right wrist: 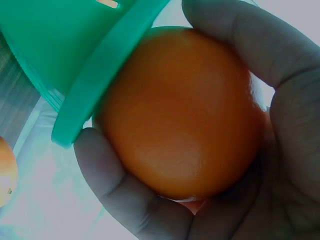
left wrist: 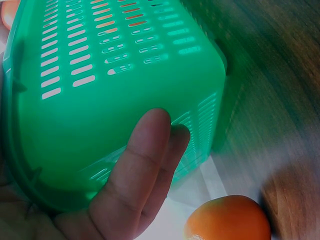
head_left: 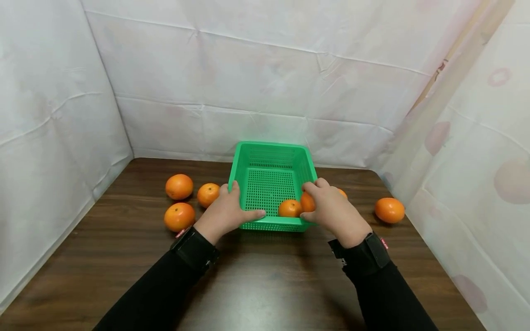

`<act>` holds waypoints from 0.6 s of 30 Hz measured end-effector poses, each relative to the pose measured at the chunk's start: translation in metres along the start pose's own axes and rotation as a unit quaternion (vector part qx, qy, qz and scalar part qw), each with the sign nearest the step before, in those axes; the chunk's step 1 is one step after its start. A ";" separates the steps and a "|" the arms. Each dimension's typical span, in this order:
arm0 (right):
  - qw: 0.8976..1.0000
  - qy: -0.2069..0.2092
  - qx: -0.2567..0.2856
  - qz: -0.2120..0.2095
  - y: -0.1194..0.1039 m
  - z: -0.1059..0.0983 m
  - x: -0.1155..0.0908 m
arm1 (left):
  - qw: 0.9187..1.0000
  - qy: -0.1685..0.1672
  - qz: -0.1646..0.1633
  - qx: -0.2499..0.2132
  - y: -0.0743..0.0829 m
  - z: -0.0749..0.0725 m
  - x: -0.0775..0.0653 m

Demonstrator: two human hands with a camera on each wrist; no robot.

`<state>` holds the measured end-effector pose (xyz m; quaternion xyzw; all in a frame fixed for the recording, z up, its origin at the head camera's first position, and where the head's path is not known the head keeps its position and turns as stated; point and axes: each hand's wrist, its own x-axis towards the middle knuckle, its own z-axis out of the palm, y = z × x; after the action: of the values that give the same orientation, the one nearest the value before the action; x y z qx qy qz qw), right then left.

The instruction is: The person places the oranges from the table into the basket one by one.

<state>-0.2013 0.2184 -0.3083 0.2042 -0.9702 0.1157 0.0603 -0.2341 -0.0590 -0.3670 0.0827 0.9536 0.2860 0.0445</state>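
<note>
Nearest, on the dark tabletop (head_left: 269,276), an orange by the left wrist (head_left: 179,217) could be nudged away if that forearm swings outward. The left hand (head_left: 225,211) pinches the near left corner of the green basket (head_left: 273,224), thumb over the rim, fingers against the outer wall; should that hold slacken, a push from the opposite side might twist the basket. At the near right corner, the right hand (head_left: 337,214) curls its fingers round a held orange (right wrist: 180,115) close against the rim. How far past the rim it sits is hard to judge behind the hand; released too early, it may roll off outside. A lone orange (head_left: 389,210) rests near the tabletop's right edge, where a sleeve's knock might send it over. A hard drop could bump the orange inside the basket (head_left: 290,208). Just beyond the right hand, a mostly hidden orange (head_left: 343,193) risks an unseen knock. Farther left, two more oranges (head_left: 208,195) (head_left: 179,186) lie loose; a sideways shove of the basket might set the closer one rolling.
</note>
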 end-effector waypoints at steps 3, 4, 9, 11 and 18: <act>1.000 -0.005 -0.015 -0.005 -0.001 0.000 0.002 | 1.000 0.004 0.001 0.000 0.000 0.000 0.000; 1.000 -0.006 -0.021 -0.005 -0.001 0.000 0.002 | 1.000 0.005 0.002 0.001 0.000 0.000 0.000; 0.999 -0.005 -0.042 -0.007 -0.001 0.002 0.003 | 1.000 0.003 0.001 0.004 0.000 0.000 0.000; 0.999 -0.007 -0.049 -0.007 -0.002 0.002 0.004 | 1.000 0.001 0.001 0.006 0.000 0.000 0.001; 0.997 -0.001 -0.067 -0.029 -0.007 0.001 0.006 | 1.000 -0.005 0.001 0.006 0.000 -0.001 0.000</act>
<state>-0.2035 0.2098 -0.3073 0.2277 -0.9696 0.0481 0.0761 -0.2340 -0.0596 -0.3657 0.0852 0.9550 0.2801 0.0483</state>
